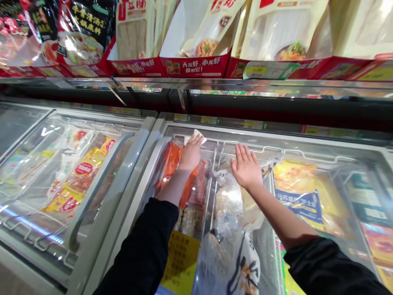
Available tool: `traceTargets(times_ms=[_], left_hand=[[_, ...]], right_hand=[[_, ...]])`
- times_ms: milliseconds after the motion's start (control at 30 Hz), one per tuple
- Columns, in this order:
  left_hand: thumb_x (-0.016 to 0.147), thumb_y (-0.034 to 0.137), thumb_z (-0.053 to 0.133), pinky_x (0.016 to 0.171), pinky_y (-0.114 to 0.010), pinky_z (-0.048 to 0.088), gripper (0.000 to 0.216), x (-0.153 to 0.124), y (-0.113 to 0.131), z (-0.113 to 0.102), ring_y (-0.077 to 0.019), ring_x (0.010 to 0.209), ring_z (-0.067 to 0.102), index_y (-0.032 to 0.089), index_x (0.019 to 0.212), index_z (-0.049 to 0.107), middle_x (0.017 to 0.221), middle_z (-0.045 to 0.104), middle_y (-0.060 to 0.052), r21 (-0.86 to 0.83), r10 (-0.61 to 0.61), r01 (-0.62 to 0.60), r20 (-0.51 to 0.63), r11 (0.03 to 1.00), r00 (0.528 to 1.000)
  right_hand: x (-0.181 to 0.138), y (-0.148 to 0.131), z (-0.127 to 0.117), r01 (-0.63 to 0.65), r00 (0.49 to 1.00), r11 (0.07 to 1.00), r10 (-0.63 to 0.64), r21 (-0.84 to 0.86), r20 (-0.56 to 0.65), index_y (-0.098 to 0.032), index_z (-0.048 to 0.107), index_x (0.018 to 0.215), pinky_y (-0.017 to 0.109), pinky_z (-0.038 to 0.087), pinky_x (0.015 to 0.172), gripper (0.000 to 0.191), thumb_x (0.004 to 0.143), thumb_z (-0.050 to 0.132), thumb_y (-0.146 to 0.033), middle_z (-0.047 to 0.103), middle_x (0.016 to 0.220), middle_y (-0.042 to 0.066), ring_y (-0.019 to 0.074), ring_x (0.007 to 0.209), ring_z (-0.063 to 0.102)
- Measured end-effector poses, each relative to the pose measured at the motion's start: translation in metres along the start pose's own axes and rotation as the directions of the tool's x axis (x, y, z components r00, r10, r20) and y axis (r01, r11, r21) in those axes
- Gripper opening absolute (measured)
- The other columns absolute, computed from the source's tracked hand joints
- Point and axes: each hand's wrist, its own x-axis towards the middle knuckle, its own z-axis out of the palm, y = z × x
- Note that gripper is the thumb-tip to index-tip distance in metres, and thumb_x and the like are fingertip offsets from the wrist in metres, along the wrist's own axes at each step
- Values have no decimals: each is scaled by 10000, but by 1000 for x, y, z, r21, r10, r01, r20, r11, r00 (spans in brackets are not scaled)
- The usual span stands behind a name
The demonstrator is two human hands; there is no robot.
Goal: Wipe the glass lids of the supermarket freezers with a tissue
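My left hand reaches into the open chest freezer and presses a white cloth against the far inner wall, fingers closed over it. Orange frozen packets lie just under that hand. My right hand lies flat with fingers stretched out on the glass lid near the freezer's back edge, holding nothing. Below it are clear bags of pale frozen food.
A second freezer with a shut sliding glass lid and grey handle stands at the left, holding yellow and red packets. A shelf above carries red cartons with bagged food. A yellow label lies near my left sleeve.
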Motion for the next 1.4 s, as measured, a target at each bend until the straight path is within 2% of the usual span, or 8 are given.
traceTargets(times_ms=[100, 267, 467, 700, 867, 1033, 1233, 1400], left_hand=[[989, -29, 393, 1373, -399, 324, 675, 15, 2, -3, -210, 1654, 354, 196, 1606, 550, 1729, 478, -49, -29, 19, -18, 24, 999, 1000], [989, -38, 345, 1397, -483, 264, 679, 11, 28, 17, -296, 1687, 266, 83, 1645, 465, 1769, 388, -150, -45, -184, 180, -105, 983, 977], [960, -47, 347, 1385, -448, 310, 725, 13, 89, 42, -242, 1680, 292, 160, 1635, 513, 1739, 459, -68, -96, 123, -119, 26, 988, 992], [979, -47, 342, 1380, -401, 298, 694, -2, 91, 29, -258, 1677, 293, 77, 1651, 463, 1764, 405, -115, 26, 4, -5, 31, 1000, 1000], [957, -76, 325, 1374, -350, 295, 739, 9, 120, 44, -202, 1681, 279, 132, 1648, 487, 1761, 421, -51, -25, 215, -214, 137, 977, 967], [948, -86, 319, 1373, -379, 294, 754, 46, 108, 39, -190, 1672, 302, 160, 1634, 511, 1762, 416, -55, -83, 204, -195, 110, 977, 973], [898, -110, 374, 1361, -402, 331, 819, -2, 90, 43, -173, 1658, 337, 238, 1621, 535, 1721, 491, -30, -125, 254, -243, 83, 962, 964], [886, -119, 351, 1369, -416, 309, 842, 18, 85, 35, -169, 1659, 331, 245, 1623, 533, 1737, 464, -19, -134, 347, -329, 143, 935, 927]], right_hand=[[1, -3, -5, -7, 1000, 1000, 7, -26, 25, -37, 354, 1702, 511, 285, 1360, 690, 1115, 268, -390, 367, 1776, 153, 286, 1665, 316], [2, -6, -10, -19, 1000, 1000, 19, 1, 25, -20, 368, 1691, 518, 289, 1362, 689, 1105, 310, -377, 372, 1770, 160, 293, 1662, 325], [-3, -6, -6, -202, 969, 977, 209, 64, -133, 53, 424, 1641, 527, 270, 1368, 652, 1065, 323, -236, 435, 1723, 231, 318, 1630, 390], [-3, -8, -2, -263, 948, 960, 275, 90, -159, 85, 488, 1588, 529, 321, 1344, 628, 1058, 342, -218, 480, 1681, 273, 347, 1610, 422], [-4, -9, -6, -277, 943, 955, 291, 106, -158, 92, 487, 1586, 532, 314, 1348, 631, 1042, 349, -196, 470, 1682, 285, 345, 1609, 426], [-4, -9, -6, -290, 937, 948, 308, 129, -162, 89, 485, 1589, 520, 336, 1338, 633, 1035, 344, -183, 467, 1690, 268, 349, 1608, 426], [-3, -7, -5, -248, 952, 957, 269, 152, -145, 104, 462, 1598, 536, 323, 1343, 638, 1036, 334, -172, 441, 1698, 289, 354, 1622, 399], [-2, -7, -7, -252, 955, 957, 270, 143, -122, 98, 465, 1600, 520, 302, 1352, 643, 1032, 331, -173, 445, 1704, 275, 350, 1625, 393]])
